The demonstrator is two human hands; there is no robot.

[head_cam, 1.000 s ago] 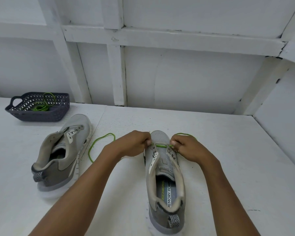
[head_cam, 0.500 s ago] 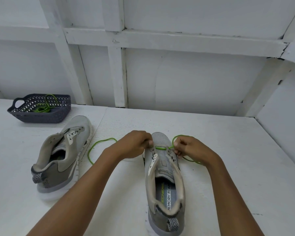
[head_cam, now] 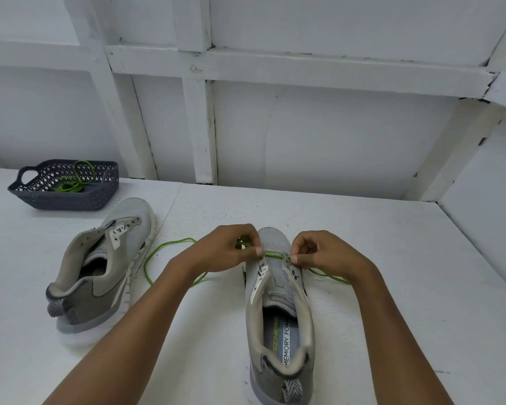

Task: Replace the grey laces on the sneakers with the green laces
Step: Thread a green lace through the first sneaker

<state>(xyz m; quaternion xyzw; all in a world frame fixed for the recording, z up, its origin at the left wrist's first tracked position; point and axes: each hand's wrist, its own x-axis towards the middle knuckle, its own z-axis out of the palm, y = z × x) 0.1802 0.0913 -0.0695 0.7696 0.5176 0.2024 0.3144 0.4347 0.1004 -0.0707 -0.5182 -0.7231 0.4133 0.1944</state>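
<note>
Trailing rightward now, thin green lace (head_cam: 272,254) spans grey sneaker (head_cam: 278,289), pinched by left hand (head_cam: 225,248) and right hand (head_cam: 324,252).

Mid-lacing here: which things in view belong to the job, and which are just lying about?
Job: left hand, right hand, threaded green lace, near sneaker, unlaced sneaker, spare green lace.
Lying about: grey basket holding the spare; white table.

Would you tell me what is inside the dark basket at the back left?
A tangled green lace lies in the basket; its near wall hides part of the floor.
</note>
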